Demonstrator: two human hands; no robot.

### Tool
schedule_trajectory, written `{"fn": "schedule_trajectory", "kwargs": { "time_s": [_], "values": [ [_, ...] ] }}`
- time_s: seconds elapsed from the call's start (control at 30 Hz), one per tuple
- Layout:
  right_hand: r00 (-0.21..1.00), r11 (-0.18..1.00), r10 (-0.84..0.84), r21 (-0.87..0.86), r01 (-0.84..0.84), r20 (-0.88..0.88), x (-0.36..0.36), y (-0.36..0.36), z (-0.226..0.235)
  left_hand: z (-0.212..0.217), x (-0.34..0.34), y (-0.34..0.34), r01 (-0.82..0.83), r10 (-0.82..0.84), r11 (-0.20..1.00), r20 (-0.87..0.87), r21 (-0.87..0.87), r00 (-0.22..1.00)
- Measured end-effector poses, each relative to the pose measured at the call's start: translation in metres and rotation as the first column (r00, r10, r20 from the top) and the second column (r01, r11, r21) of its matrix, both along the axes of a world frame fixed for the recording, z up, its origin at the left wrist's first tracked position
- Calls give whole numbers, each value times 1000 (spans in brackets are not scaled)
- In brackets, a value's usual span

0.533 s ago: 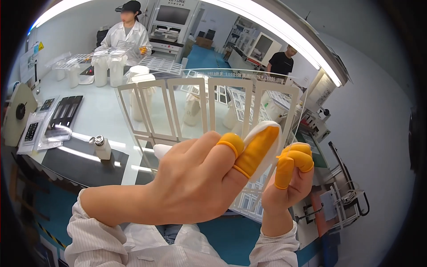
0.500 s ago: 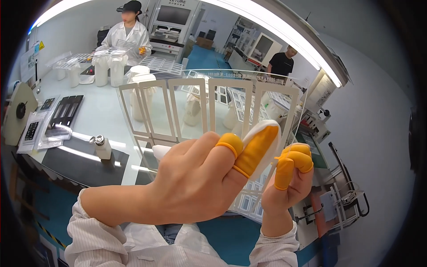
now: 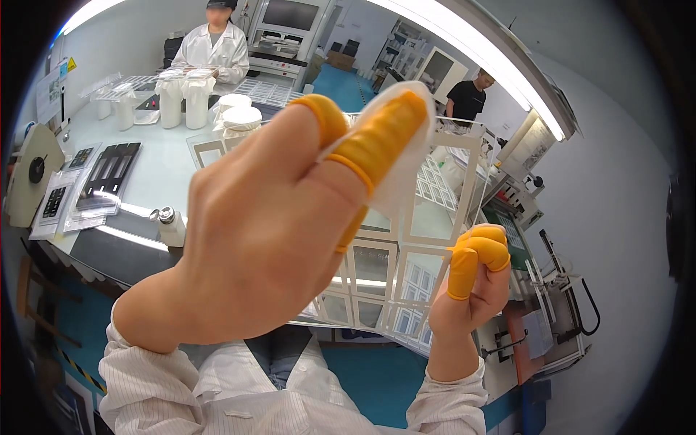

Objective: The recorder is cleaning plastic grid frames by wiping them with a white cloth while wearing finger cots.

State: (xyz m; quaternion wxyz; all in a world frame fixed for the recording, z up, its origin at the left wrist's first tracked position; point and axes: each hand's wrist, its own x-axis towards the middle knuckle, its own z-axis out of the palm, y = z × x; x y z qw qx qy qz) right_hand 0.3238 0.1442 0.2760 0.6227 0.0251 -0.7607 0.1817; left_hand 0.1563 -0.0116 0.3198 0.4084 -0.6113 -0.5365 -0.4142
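Observation:
My right hand (image 3: 475,279) pinches the right edge of a clear glass sheet (image 3: 428,243) with white rectangular borders, which stands tilted up in front of me. Orange finger cots cover the fingertips of both hands. Held up before the sheet, my left hand (image 3: 254,225) has a thin white wiping cloth (image 3: 399,181) wrapped around a finger and gripped in it. That hand hides much of the sheet's left and middle. Whether the cloth touches the glass I cannot tell.
Left on the bench are a white pump bottle (image 3: 171,228), a black slotted tray (image 3: 112,174) and bagged dark parts (image 3: 54,203). White cloth-covered canisters (image 3: 239,119) stand farther back. Across the bench a person (image 3: 210,51) in a white coat works; another person (image 3: 467,98) stands at the back right.
My left hand has risen with the cloth, up along the sheet and closer to the camera. My right hand keeps its hold on the edge. The person across has drawn both hands together.

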Motion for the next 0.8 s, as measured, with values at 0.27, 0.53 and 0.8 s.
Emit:
{"fn": "schedule_trajectory", "kwargs": {
  "time_s": [0.27,0.53,0.8],
  "values": [
    [1000,1000,-20,0,20,-4,-2,9,1,-39,20,-24,230,-216,972,220,-41,951],
    [991,990,43,-130,-60,-129,-34,24,3,-152,50,25,445,-307,717,330,-536,892],
    [982,980,-103,-187,73,-157,-81,-1,-18,-206,8,66,-45,158,961,407,-272,900]
  ]
}}
